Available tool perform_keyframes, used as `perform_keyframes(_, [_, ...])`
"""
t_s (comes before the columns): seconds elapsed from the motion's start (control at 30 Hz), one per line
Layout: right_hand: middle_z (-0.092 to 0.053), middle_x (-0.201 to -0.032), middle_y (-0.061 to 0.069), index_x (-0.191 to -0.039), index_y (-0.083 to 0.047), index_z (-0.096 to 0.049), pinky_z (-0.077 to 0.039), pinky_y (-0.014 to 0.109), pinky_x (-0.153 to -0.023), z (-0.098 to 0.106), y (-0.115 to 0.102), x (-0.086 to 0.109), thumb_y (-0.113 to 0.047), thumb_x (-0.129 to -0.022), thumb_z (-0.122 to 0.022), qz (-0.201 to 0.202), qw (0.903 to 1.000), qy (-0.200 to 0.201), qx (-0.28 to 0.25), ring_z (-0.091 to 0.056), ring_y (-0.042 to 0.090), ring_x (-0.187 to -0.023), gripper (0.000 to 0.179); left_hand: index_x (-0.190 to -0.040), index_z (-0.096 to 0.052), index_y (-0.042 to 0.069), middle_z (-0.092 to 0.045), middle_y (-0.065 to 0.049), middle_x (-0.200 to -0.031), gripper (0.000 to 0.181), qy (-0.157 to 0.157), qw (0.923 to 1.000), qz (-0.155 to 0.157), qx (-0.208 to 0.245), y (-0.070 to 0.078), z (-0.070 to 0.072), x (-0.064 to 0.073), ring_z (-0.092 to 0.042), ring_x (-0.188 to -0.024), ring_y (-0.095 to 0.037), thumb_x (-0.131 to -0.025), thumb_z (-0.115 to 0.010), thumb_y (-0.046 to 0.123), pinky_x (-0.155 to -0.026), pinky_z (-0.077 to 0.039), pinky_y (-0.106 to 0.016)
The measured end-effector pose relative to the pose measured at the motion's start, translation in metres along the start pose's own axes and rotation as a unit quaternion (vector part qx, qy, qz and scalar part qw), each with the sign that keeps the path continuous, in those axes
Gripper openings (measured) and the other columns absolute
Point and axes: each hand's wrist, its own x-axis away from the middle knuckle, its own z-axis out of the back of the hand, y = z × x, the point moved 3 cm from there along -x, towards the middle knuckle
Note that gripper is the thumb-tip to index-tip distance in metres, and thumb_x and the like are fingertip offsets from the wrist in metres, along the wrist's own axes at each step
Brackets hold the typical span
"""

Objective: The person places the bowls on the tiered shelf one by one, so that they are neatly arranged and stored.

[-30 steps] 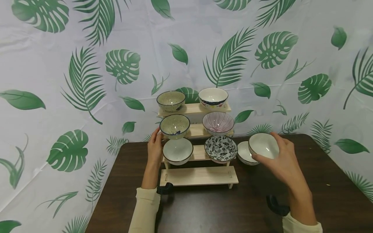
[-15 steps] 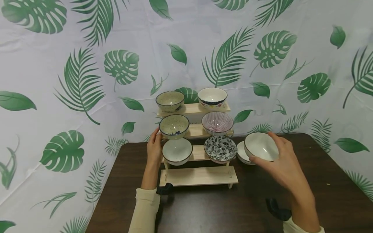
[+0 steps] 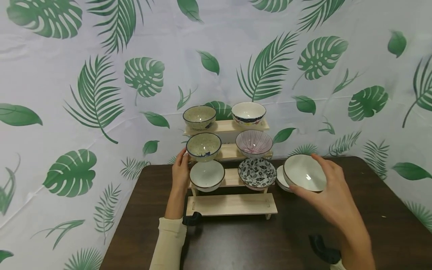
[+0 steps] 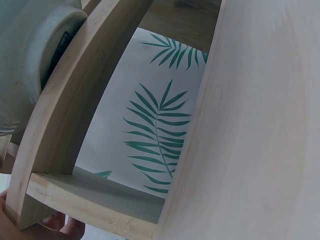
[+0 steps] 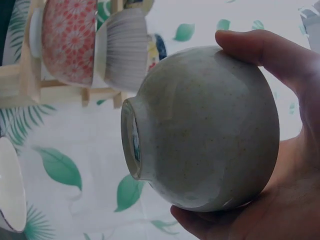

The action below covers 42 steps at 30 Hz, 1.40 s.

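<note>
My right hand (image 3: 332,185) holds a white bowl (image 3: 305,173) in the air to the right of the rack, its inside facing the head camera. In the right wrist view, thumb and fingers span the bowl's pale, speckled outside (image 5: 210,135). At the left side of the tiered wooden rack (image 3: 233,204), my left hand (image 3: 180,173) grips the frame; the left wrist view catches its fingertips (image 4: 74,228) curled under a wooden piece. Close to that hand are a green speckled bowl (image 3: 204,146) and a plain white bowl (image 3: 207,174).
Another white bowl (image 3: 282,179) stands on the dark table (image 3: 243,243), partly hidden behind the held one. The rack's upper tiers also bear a black floral bowl (image 3: 257,172), a pink-striped bowl (image 3: 254,143), a second green bowl (image 3: 199,117) and a white patterned bowl (image 3: 248,112).
The bowl in my right hand has come slightly nearer and left, covering more of the white bowl behind it. The left hand stays at the rack.
</note>
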Motion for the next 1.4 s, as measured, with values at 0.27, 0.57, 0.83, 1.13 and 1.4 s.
perform_keyframes(0.27, [-0.033, -0.155, 0.028, -0.164, -0.022, -0.030, -0.044, 0.064, -0.081, 0.003, -0.010, 0.009, -0.047, -0.079, -0.088, 0.011, 0.9999, 0.006, 0.000, -0.041, 0.049, -0.127, 0.105, -0.159, -0.043, 0.021, -0.051, -0.013, -0.152, 0.053, -0.005, 0.9998, 0.003, 0.017, -0.003, -0.003, -0.003, -0.047, -0.140, -0.027, -0.109, -0.048, 0.039, -0.117, -0.041, -0.050])
perform_keyframes(0.57, [-0.033, -0.156, 0.025, -0.164, -0.025, -0.030, -0.048, 0.063, -0.078, 0.004, -0.023, 0.015, -0.047, -0.078, -0.090, 0.024, 0.9997, 0.001, -0.006, -0.044, 0.048, -0.125, 0.107, -0.157, -0.044, 0.020, -0.053, -0.015, -0.149, 0.051, -0.005, 0.9995, 0.000, 0.031, 0.000, -0.004, -0.003, -0.050, -0.137, -0.027, -0.109, -0.048, 0.036, -0.115, -0.043, -0.048])
perform_keyframes(0.83, [-0.034, -0.156, 0.023, -0.163, -0.027, -0.032, -0.050, 0.061, -0.081, -0.001, -0.036, 0.020, -0.043, -0.075, -0.092, 0.050, 0.9986, -0.002, -0.015, -0.046, 0.046, -0.125, 0.107, -0.160, -0.040, 0.014, -0.051, -0.018, -0.151, 0.052, -0.012, 0.9997, 0.022, 0.004, 0.032, -0.001, 0.016, -0.048, -0.137, -0.027, -0.111, -0.044, 0.029, -0.113, -0.043, -0.046])
perform_keyframes(1.13, [-0.037, -0.155, 0.018, -0.161, -0.030, -0.036, -0.052, 0.053, -0.078, -0.006, -0.048, 0.030, -0.040, -0.073, -0.095, 0.082, 0.9963, -0.006, -0.025, -0.049, 0.041, -0.122, 0.107, -0.159, -0.041, 0.015, -0.052, -0.018, -0.150, 0.051, -0.008, 0.9997, 0.022, 0.004, 0.020, -0.002, 0.009, -0.050, -0.133, -0.026, -0.110, -0.045, 0.030, -0.108, -0.045, -0.042])
perform_keyframes(1.4, [-0.038, -0.154, 0.015, -0.159, -0.028, -0.039, -0.053, 0.055, -0.079, -0.011, -0.057, 0.036, -0.039, -0.071, -0.096, 0.098, 0.9947, -0.012, -0.031, -0.049, 0.040, -0.122, 0.106, -0.159, -0.043, 0.022, -0.053, -0.013, -0.151, 0.051, -0.001, 0.9998, 0.015, 0.015, 0.001, -0.002, -0.001, -0.052, -0.134, -0.026, -0.110, -0.046, 0.037, -0.108, -0.047, -0.041])
